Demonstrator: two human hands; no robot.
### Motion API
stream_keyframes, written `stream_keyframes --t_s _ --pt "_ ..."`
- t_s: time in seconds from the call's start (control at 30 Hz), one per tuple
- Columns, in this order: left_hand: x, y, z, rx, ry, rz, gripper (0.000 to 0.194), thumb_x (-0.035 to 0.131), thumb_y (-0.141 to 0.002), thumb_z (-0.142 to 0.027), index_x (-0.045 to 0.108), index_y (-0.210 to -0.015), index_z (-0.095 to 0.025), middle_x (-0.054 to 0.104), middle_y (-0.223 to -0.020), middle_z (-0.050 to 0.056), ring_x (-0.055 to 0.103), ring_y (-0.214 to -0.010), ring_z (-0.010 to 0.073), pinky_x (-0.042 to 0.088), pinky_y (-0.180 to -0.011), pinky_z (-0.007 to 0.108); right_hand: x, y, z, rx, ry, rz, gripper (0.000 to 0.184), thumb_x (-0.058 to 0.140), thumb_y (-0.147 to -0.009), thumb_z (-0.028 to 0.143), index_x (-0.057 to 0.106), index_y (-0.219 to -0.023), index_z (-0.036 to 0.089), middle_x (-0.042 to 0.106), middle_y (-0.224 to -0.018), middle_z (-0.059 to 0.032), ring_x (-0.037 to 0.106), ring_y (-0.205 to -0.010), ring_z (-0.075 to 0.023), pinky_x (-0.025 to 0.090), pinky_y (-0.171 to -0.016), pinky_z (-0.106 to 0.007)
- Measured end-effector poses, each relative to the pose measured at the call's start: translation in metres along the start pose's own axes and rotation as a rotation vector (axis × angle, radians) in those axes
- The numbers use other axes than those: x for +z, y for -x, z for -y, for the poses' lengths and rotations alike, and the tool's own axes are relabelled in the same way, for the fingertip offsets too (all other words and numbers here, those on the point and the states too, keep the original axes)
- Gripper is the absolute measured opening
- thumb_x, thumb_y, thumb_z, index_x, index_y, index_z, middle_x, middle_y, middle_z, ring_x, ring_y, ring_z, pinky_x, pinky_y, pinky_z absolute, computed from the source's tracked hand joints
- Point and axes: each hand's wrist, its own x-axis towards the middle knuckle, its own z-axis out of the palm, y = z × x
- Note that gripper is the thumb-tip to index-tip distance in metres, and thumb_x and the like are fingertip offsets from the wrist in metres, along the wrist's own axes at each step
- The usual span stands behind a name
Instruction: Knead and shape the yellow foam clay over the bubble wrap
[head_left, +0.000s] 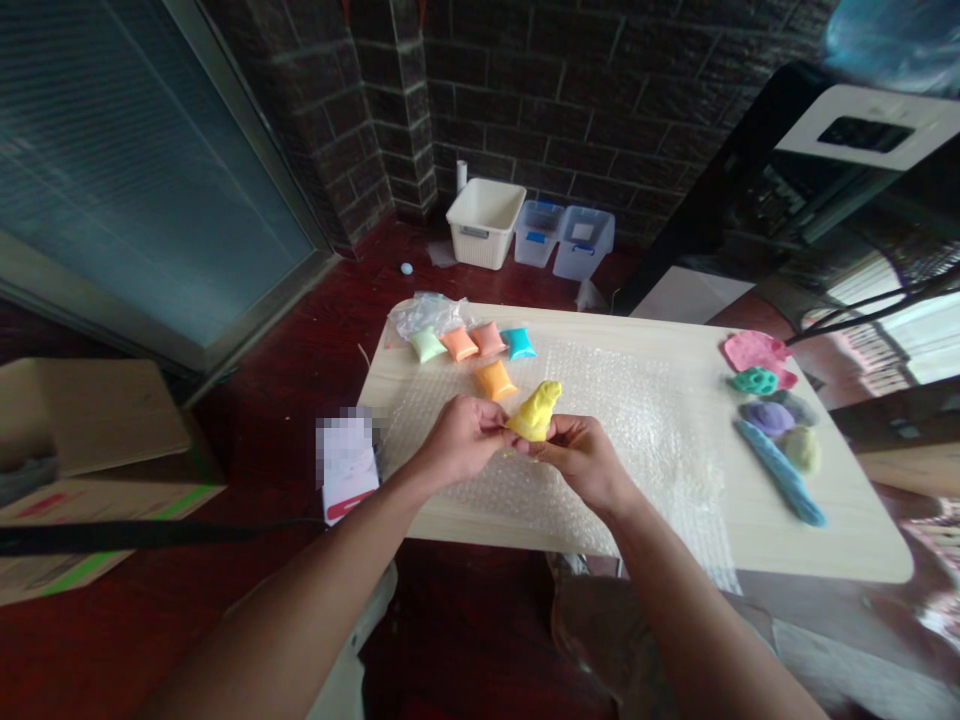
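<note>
At far left, the open brown cardboard box with green tape (105,415) bears red print too blurred to read; the flat white object with a red band (349,485), beside the pale wood-grain table (832,530), is partly pixelated, hiding any wording. The left hand (465,440) pinches the lower left edge of a soft yellow clay-like lump (534,412), held above clear plastic bubble wrap (637,400). The square orange-yellow plastic packet (496,380) just beyond shows no legible label. The right hand (589,460) grips the lump's lower right side; letting it bear the weight while the left works with light, even fingertip pressure should suit such soft stuff. Farther right, the long blue clay-like roll (781,475) shows no writing
</note>
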Motion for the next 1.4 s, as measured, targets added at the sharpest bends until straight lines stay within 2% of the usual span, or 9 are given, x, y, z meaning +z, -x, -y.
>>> stream_keyframes --t_s 0.23,0.4,0.57,0.67,0.8,0.93,1.07,1.27,1.4 --pt "-0.001 0.003 0.000 -0.029 -0.063 -0.095 0.031 0.095 -0.065 -0.036 0.076 -0.071 -0.012 0.079 -0.076 0.010 0.072 -0.071 0.0221 0.051 -0.063 0.030 -0.008 0.003 0.006 -0.009 0.137 0.112 0.038 0.086 -0.076 0.053 0.080 -0.072 0.017 0.065 -0.064 -0.0011 0.048 -0.062 -0.0146 0.038 -0.063 -0.032" --pt "-0.001 0.003 0.000 0.050 -0.151 -0.103 0.033 0.089 -0.075 -0.041 0.073 -0.066 -0.013 0.072 -0.067 0.005 0.064 -0.061 0.0166 0.043 -0.056 0.026 -0.010 0.001 0.006 -0.011 0.181 0.109 0.043 0.080 -0.082 0.058 0.077 -0.068 0.017 0.063 -0.064 -0.0016 0.048 -0.063 -0.0154 0.038 -0.063 -0.032" --pt "0.001 0.004 0.003 0.104 -0.076 -0.033 0.022 0.077 -0.088 -0.036 0.076 -0.090 -0.014 0.079 -0.090 0.009 0.073 -0.082 0.0204 0.054 -0.073 0.029 -0.009 -0.002 0.005 -0.050 0.205 0.042 0.048 0.077 -0.085 0.060 0.071 -0.065 0.017 0.059 -0.063 -0.0010 0.046 -0.063 -0.0146 0.036 -0.061 -0.031" --pt "0.002 0.003 0.004 0.095 0.026 0.005 0.026 0.077 -0.089 -0.038 0.075 -0.101 -0.015 0.080 -0.101 0.011 0.076 -0.091 0.0224 0.057 -0.081 0.032 -0.009 -0.003 0.005 -0.067 0.223 0.034 0.048 0.077 -0.085 0.062 0.071 -0.068 0.017 0.058 -0.065 -0.0007 0.045 -0.064 -0.0143 0.036 -0.059 -0.030" --pt "0.000 0.001 0.004 0.081 -0.044 -0.034 0.032 0.080 -0.085 -0.045 0.075 -0.085 -0.014 0.078 -0.086 0.008 0.072 -0.078 0.0212 0.053 -0.068 0.029 -0.010 -0.002 0.003 -0.060 0.219 0.085 0.046 0.074 -0.087 0.061 0.075 -0.076 0.016 0.058 -0.067 -0.0005 0.045 -0.065 -0.0140 0.035 -0.059 -0.029" --pt "-0.002 0.000 0.001 0.086 -0.113 -0.087 0.031 0.079 -0.083 -0.043 0.075 -0.073 -0.014 0.071 -0.070 0.004 0.063 -0.065 0.0166 0.044 -0.060 0.026 -0.009 -0.001 0.001 -0.074 0.195 0.105 0.041 0.075 -0.089 0.057 0.079 -0.089 0.016 0.061 -0.071 -0.0011 0.046 -0.066 -0.0142 0.034 -0.059 -0.030" --pt "-0.002 0.002 -0.002 0.121 -0.162 -0.115 0.027 0.078 -0.084 -0.039 0.077 -0.074 -0.014 0.072 -0.070 0.005 0.062 -0.064 0.0160 0.043 -0.060 0.026 -0.007 0.000 0.002 -0.075 0.147 0.107 0.037 0.078 -0.089 0.053 0.080 -0.097 0.017 0.066 -0.076 -0.0017 0.049 -0.067 -0.0140 0.035 -0.061 -0.030" --pt "-0.003 0.005 -0.005 0.087 -0.194 -0.120 0.038 0.084 -0.079 -0.049 0.077 -0.069 -0.013 0.071 -0.065 0.005 0.061 -0.060 0.0166 0.041 -0.057 0.027 -0.007 0.001 0.007 -0.073 0.134 0.084 0.037 0.084 -0.083 0.053 0.085 -0.097 0.019 0.075 -0.082 -0.0043 0.058 -0.073 -0.0176 0.044 -0.068 -0.032" --pt "-0.002 0.005 -0.007 0.079 -0.155 -0.130 0.038 0.088 -0.075 -0.049 0.077 -0.068 -0.013 0.070 -0.064 0.004 0.059 -0.059 0.0154 0.039 -0.056 0.026 -0.006 0.001 0.009 -0.053 0.113 0.072 0.037 0.085 -0.081 0.053 0.087 -0.097 0.020 0.075 -0.080 -0.0041 0.056 -0.070 -0.0166 0.042 -0.066 -0.031"
